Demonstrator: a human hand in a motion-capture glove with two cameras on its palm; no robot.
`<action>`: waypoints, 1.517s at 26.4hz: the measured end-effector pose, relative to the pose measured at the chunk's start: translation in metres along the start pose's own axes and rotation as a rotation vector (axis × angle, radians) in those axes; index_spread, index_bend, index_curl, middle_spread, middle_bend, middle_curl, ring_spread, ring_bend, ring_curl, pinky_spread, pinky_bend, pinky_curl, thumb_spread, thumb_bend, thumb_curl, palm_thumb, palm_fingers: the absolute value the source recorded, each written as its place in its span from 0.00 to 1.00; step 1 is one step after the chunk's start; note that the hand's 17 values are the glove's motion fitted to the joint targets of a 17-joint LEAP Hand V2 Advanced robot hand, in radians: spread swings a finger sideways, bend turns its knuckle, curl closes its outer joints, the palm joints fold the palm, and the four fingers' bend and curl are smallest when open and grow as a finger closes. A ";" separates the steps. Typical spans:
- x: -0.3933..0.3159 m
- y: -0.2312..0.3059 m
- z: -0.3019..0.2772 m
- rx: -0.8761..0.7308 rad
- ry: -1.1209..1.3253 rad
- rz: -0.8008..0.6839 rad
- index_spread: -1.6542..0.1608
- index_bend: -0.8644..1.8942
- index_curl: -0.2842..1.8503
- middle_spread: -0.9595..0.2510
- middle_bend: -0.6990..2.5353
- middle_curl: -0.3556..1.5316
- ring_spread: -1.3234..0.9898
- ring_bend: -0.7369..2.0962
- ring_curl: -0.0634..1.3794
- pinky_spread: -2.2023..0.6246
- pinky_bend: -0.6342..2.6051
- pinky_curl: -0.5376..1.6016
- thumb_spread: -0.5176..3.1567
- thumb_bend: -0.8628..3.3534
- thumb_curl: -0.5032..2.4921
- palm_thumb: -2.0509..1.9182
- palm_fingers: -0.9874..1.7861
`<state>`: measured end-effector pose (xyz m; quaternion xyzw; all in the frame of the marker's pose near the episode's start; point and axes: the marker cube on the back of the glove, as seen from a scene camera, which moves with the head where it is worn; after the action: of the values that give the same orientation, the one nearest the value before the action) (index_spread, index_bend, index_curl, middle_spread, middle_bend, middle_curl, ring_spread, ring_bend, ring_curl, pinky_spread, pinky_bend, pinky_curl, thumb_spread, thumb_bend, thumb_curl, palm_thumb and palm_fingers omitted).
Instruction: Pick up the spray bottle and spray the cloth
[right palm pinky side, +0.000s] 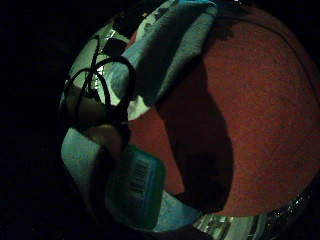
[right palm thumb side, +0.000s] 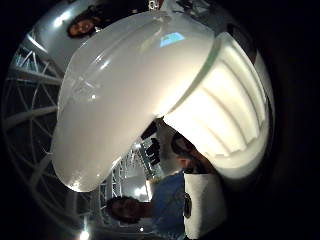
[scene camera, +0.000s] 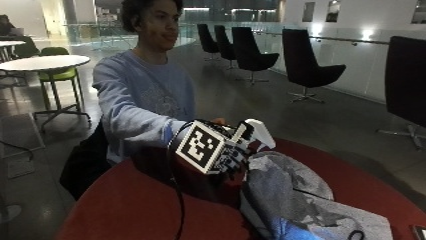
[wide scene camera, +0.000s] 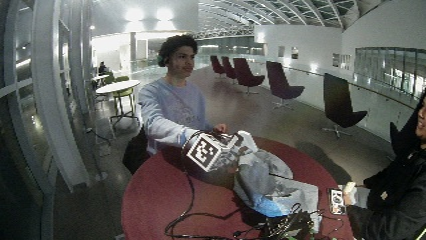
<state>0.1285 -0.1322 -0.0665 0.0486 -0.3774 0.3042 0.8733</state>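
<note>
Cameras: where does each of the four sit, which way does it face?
Little finger side palm: looks down at red table, cloth, bottle label; fingertip shows.
Thumb side palm: filled by spray bottle head; no hand visible.
Outside: across the table, facing the person; right hand grips the bottle over the cloth.
Wide outside: the same, from farther back.
Both palm views share the bottle; both outside views share hand, cloth, table.
</note>
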 end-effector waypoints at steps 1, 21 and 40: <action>-0.004 0.002 0.003 0.011 -0.008 -0.029 0.81 0.37 0.37 0.74 0.28 0.44 0.56 0.49 0.34 0.81 0.29 0.43 0.30 0.20 0.40 0.75 0.79; -0.094 0.025 0.211 0.036 -0.274 -0.669 0.80 0.37 0.37 0.74 0.29 0.45 0.55 0.47 0.33 0.81 0.27 0.42 0.31 0.20 0.40 0.75 0.78; -0.086 0.014 0.284 0.018 -0.242 -0.771 0.80 0.38 0.37 0.75 0.30 0.45 0.55 0.45 0.32 0.80 0.26 0.42 0.39 0.19 0.35 0.69 0.78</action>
<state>-0.1038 -0.2526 0.0744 0.2297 -0.4288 -0.0504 0.8723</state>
